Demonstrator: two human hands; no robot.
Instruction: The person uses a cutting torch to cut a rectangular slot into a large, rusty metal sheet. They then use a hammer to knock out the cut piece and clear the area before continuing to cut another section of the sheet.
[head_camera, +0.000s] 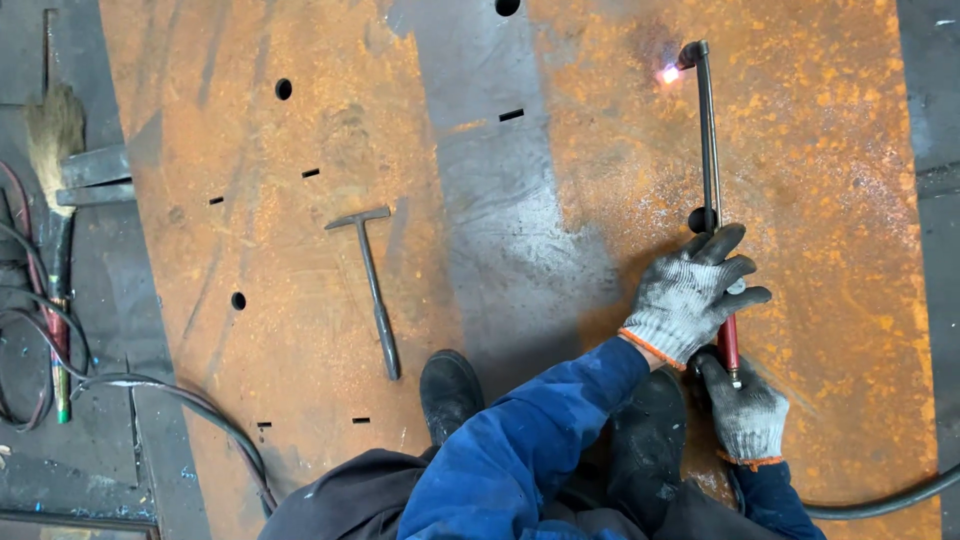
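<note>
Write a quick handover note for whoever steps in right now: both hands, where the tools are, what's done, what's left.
Left hand, gloved, grips the cutting torch at mid-body. Right hand, gloved, holds its red rear handle.
The torch tip is lit, its flame on the rusty steel plate near the far edge.
A chipping hammer lies loose on the plate to the left. The hose trails off to the right.
Done: flame lit and applied. No cut line shows at the tip yet, so the cut itself is left.

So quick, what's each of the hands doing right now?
Left hand: closed around the cutting torch.
Right hand: closed on the torch's red handle end.
</note>
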